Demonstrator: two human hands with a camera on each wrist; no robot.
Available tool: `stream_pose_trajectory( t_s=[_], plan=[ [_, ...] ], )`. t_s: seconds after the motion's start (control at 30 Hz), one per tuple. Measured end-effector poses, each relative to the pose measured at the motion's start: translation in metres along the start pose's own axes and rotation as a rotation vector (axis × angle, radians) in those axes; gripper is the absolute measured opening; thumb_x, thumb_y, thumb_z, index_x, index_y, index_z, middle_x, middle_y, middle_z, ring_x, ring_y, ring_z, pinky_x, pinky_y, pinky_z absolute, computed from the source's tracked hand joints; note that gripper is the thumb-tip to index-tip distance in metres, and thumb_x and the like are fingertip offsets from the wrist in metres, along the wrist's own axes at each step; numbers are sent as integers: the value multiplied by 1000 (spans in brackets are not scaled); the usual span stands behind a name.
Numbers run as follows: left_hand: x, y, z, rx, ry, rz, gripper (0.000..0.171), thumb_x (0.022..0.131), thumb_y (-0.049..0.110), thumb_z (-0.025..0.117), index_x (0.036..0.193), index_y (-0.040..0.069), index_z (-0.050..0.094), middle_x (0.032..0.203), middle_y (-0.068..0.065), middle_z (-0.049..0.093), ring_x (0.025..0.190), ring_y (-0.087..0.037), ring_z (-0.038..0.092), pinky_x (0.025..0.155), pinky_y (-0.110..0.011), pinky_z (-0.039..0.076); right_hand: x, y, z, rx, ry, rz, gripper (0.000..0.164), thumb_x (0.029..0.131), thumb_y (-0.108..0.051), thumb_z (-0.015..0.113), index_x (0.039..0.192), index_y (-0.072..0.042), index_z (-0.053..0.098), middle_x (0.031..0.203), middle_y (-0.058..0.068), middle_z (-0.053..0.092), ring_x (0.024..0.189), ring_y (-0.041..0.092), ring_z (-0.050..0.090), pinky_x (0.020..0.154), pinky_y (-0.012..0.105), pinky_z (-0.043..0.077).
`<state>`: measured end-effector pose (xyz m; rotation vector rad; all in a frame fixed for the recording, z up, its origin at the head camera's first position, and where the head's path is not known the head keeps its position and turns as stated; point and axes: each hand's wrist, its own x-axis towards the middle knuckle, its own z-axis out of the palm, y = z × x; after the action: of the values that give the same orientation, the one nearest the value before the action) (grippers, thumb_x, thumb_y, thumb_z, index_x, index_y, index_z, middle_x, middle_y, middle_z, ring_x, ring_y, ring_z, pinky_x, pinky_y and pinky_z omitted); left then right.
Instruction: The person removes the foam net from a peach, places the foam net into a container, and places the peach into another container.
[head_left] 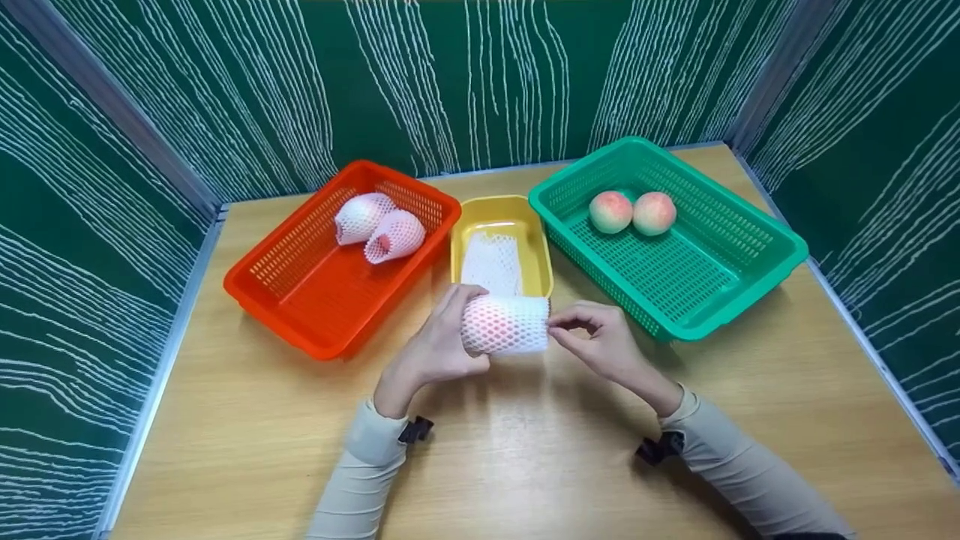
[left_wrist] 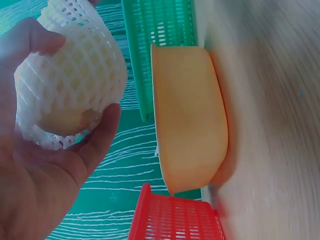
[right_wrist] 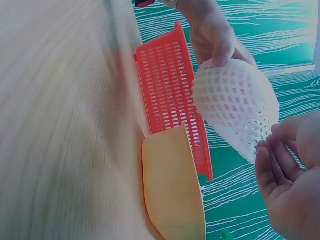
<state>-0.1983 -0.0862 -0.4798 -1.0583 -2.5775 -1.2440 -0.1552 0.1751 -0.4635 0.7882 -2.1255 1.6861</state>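
Observation:
A peach (left_wrist: pixel 65 122) sits inside a white foam net sleeve (head_left: pixel 517 324), held sideways above the table. My left hand (head_left: pixel 444 337) grips the netted peach around its left end, thumb and fingers curled about it in the left wrist view. At the sleeve's right end, my right hand (head_left: pixel 600 337) pinches the edge of the net between thumb and fingertips; the right wrist view shows the net (right_wrist: pixel 237 102) stretched toward those fingers. More flat foam nets (head_left: pixel 491 262) lie in the yellow tray (head_left: pixel 536 259) just behind the hands.
To the left, a red basket (head_left: pixel 315 341) holds two netted peaches (head_left: pixel 397 234). A green basket (head_left: pixel 720 322) at the right holds two bare peaches (head_left: pixel 610 211). All stand on a wooden table (head_left: pixel 510 465) walled by green panels (head_left: pixel 510 75) with white lines.

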Motion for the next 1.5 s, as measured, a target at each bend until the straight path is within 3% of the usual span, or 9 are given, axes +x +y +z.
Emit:
stream_pose_trajectory(
  t_s=[0.13, 0.27, 0.43, 0.63, 0.83, 0.97, 1.17, 1.37, 1.5],
  plan=[
    [0, 1, 3, -28, 13, 22, 80, 59, 18, 82, 128, 11, 42, 123, -2, 46, 110, -17, 48, 95, -35, 45, 2, 1, -2, -5, 8, -36, 11, 76, 17, 71, 81, 7, 69, 79, 16, 68, 71, 23, 64, 67, 24, 54],
    [2, 0, 5, -45, 21, 28, 79, 62, 21, 83, 129, 13, 43, 124, -1, 46, 112, -16, 47, 96, -36, 44, 8, 0, -2, -61, 13, -140, 5, 79, 7, 74, 78, 4, 70, 78, 14, 69, 70, 19, 64, 69, 20, 52],
    [5, 0, 6, -58, 15, 36, 79, 63, 20, 83, 131, 14, 43, 125, 0, 46, 112, -16, 47, 96, -35, 44, 14, 0, 1, -125, 5, -245, 18, 68, 20, 72, 80, 6, 71, 84, 18, 70, 75, 27, 67, 76, 18, 51],
    [4, 3, 7, -63, -11, 19, 82, 62, 18, 85, 132, 16, 42, 125, 2, 45, 111, -13, 46, 95, -31, 45, 17, -2, 3, -140, -73, -255, 28, 65, 20, 73, 90, 7, 70, 92, 19, 70, 79, 26, 66, 74, 21, 53],
    [6, 4, 7, -54, -5, 52, 81, 62, 19, 84, 132, 13, 44, 125, 0, 46, 112, -14, 47, 97, -32, 43, 22, -4, 7, -153, -144, -256, 32, 64, 18, 76, 92, 5, 68, 91, 16, 67, 79, 24, 64, 69, 35, 56],
    [7, 6, 8, -51, -8, 65, 81, 62, 15, 84, 132, 14, 43, 126, 1, 45, 112, -13, 46, 97, -31, 43, 21, -4, 10, -147, -148, -214, 33, 63, 17, 79, 92, 5, 67, 88, 13, 65, 80, 24, 63, 67, 41, 57],
    [1, 9, 13, -40, -32, 77, 82, 63, 14, 84, 133, 13, 42, 125, 0, 44, 111, -13, 47, 97, -30, 44, 13, -2, 18, -93, -147, -74, 37, 65, 8, 84, 97, 5, 67, 91, 15, 67, 80, 27, 66, 69, 30, 57],
    [-4, 8, 17, -29, -34, 123, 78, 64, 18, 80, 132, 11, 43, 125, 0, 45, 111, -10, 46, 97, -26, 43, 7, -3, 26, -25, -164, 76, 47, 64, 3, 88, 102, 8, 62, 97, 17, 66, 86, 30, 66, 75, 31, 56],
    [-5, 7, 15, -46, -39, 127, 78, 64, 15, 80, 133, 11, 43, 125, 0, 45, 110, -10, 47, 97, -26, 43, 7, -3, 28, 11, -163, 116, 50, 63, 5, 87, 105, 9, 59, 101, 17, 63, 91, 32, 65, 78, 33, 56]
  ],
)
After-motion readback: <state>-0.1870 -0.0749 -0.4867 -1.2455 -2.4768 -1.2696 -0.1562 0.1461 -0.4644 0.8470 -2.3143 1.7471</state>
